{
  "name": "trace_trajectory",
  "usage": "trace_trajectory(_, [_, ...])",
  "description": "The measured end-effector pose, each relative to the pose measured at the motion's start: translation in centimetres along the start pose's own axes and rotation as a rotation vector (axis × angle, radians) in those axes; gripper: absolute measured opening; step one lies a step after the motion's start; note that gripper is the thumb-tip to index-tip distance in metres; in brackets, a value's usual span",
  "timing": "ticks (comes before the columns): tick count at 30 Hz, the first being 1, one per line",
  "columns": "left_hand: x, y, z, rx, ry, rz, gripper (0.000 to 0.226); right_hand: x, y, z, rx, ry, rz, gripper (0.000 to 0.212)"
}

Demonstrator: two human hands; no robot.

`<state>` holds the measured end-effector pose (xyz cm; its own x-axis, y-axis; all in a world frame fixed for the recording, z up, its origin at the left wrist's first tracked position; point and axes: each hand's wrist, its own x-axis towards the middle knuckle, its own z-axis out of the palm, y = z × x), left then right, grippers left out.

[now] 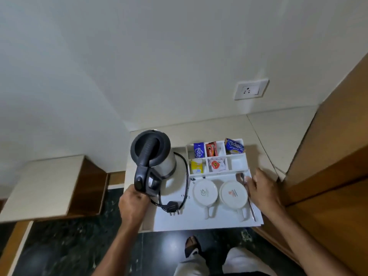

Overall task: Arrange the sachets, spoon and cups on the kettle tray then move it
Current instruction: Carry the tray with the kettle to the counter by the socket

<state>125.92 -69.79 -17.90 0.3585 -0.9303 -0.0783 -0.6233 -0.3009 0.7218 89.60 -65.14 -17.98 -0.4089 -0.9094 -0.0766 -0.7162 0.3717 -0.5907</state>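
Note:
A white kettle tray [199, 220] lies on a pale counter. On its left stands a steel kettle [154, 158] with a black lid and handle, its cord and plug [172, 207] coiled beside it. Two white cups [205, 193] [233, 194] sit upside down near the front. A metal spoon [247, 194] lies along the tray's right side. Sachets [199, 150] fill small compartments at the back. My left hand [133, 204] grips the tray's left edge just below the kettle handle. My right hand [262, 190] holds the tray's right edge, next to the spoon.
A wall socket [251, 89] is on the wall behind the counter. A wooden panel [328, 156] stands close on the right. A lower pale shelf [43, 186] sits to the left. Dark glossy floor [79, 246] and my foot [193, 248] are below.

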Motion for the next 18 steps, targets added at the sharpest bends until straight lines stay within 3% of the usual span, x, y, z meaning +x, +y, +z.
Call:
trace_trajectory(4, [5.1, -0.4, 2.9, 0.063, -0.064, 0.013, 0.015, 4.1, -0.5, 1.8, 0.059, -0.111, 0.106, 0.021])
trace_trajectory(9, [8.8, -1.3, 6.5, 0.202, -0.124, 0.042, 0.027, 8.1, -0.6, 4.2, 0.05, -0.193, 0.184, 0.028])
trace_trajectory(18, [9.9, -1.2, 8.4, 0.331, -0.182, 0.007, 0.026, 11.3, -0.2, 6.3, 0.033, -0.176, 0.213, 0.035])
